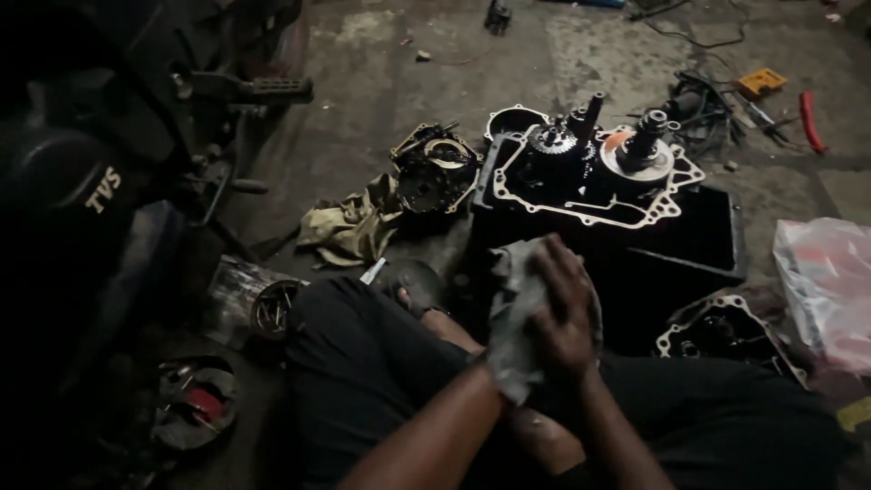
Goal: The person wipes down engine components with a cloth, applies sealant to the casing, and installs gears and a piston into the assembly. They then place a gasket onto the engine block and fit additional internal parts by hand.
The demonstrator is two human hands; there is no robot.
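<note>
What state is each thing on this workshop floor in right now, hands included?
Right hand: closed over a grey rag, pressing it.
Left hand: hidden under the rag, grip unclear.
Engine crankcase half: opened, gears and shafts exposed, resting on a black tray.
Engine side cover: removed, lying on the floor.
Second case cover: off, lying beside the person's leg.
Yellowish cloth: crumpled on the floor.

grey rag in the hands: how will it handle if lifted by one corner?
The rag is probably floppy: it folds and drapes around the right hand. Likely light, since it bunches with no sag on the hand. It looks dirty, maybe oily, so possibly a bit slick. The left hand is hidden under it.
</note>
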